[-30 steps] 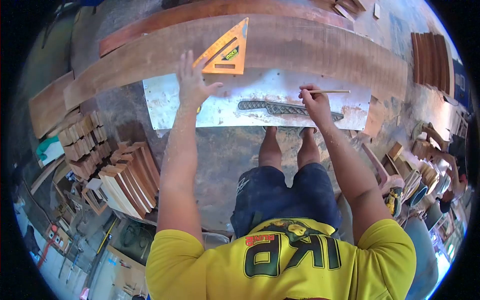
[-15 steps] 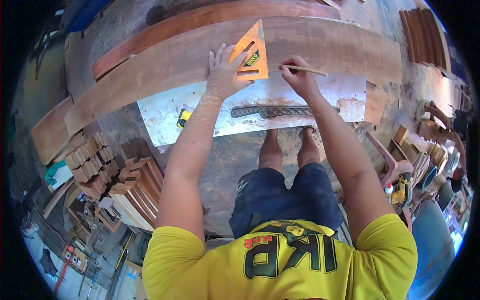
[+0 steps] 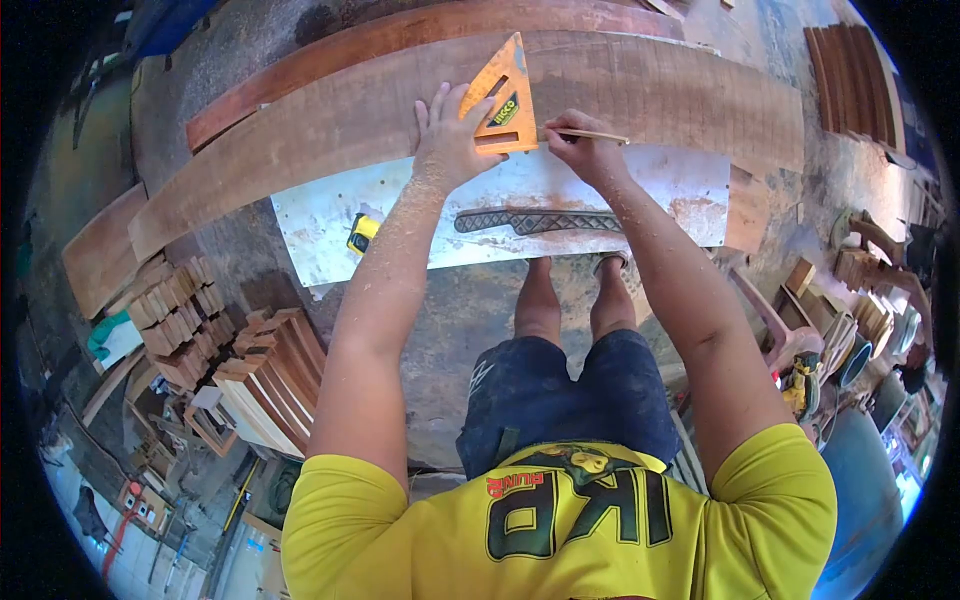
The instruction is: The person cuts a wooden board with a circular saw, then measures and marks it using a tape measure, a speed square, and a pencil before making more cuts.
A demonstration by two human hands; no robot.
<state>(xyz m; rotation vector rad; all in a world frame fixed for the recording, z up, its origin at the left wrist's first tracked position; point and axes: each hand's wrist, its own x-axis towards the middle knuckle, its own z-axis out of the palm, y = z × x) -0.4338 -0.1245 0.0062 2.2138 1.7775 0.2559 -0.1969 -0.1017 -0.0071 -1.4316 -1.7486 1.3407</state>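
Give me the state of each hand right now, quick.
Left hand: open, fingers spread, pressing the orange square flat on the plank.
Right hand: closed on a pencil, tip at the square's edge.

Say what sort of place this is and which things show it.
Probably a woodworking shop: long planks on the floor, stacks of cut wood pieces, and the left hand pressing an orange square onto one while the right hand holds a pencil.

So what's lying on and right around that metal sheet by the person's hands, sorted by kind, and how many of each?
long planks: 2
metal sheet: 1
orange triangle ruler: 1
pencil: 1
yellow tape measure: 1
dark patterned strip: 1
Total: 7
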